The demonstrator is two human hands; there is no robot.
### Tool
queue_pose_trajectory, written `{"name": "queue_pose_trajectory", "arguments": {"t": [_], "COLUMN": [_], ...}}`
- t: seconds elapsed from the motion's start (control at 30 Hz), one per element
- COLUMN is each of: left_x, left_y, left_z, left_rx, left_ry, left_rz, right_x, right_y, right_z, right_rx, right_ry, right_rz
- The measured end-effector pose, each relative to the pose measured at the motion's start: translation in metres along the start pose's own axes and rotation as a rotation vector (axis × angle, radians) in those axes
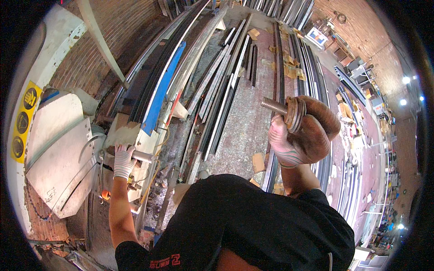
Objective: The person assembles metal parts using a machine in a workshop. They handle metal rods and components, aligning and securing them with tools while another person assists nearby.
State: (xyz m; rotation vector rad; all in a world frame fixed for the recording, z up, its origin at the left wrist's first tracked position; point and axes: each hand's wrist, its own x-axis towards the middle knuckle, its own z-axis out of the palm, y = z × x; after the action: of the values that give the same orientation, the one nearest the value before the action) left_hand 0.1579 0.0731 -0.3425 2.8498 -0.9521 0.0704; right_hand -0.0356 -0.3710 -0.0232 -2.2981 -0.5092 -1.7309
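Note:
My left hand (pixel 123 162), in a white knitted glove, is closed at the near end of a grey metal cylinder (pixel 143 156) on a pale machine beside me. My right hand (pixel 284 143), in a striped white glove, is raised on the right. It is closed against a large brown lobed knob (pixel 323 122), which hides most of its fingers. From the knob a threaded rod (pixel 273 106) sticks out leftward, with thick ring-like washers (pixel 296 115) at its base. The rod's tip is free.
A white guard plate (pixel 61 158) with a yellow warning strip (pixel 25 122) stands at the left. Long dark profiles (pixel 158 67) and a blue strip (pixel 165 88) run away from the machine. More profiles (pixel 221 104) lie on the floor, with cardboard scraps (pixel 258 162) near me.

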Motion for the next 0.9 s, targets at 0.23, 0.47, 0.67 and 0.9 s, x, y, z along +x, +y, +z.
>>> {"name": "queue_pose_trajectory", "arguments": {"t": [0.23, 0.47, 0.67, 0.9], "left_x": [0.002, 0.002, 0.002, 0.001], "left_y": [0.004, 0.005, 0.002, -0.001], "left_z": [-0.007, -0.006, -0.002, 0.002], "left_rx": [0.037, 0.065, 0.035, 0.041], "left_ry": [-0.038, -0.069, -0.011, 0.011], "left_rz": [-0.01, -0.055, 0.004, 0.03], "right_x": [-0.003, -0.004, -0.006, -0.009], "right_y": [0.005, 0.009, -0.006, 0.007], "right_z": [0.008, 0.016, 0.025, 0.022], "right_rx": [0.057, 0.32, 0.963, 1.536], "right_ry": [0.114, 0.129, 0.133, 0.046], "right_rz": [-0.011, 0.077, 0.762, 1.301]}}
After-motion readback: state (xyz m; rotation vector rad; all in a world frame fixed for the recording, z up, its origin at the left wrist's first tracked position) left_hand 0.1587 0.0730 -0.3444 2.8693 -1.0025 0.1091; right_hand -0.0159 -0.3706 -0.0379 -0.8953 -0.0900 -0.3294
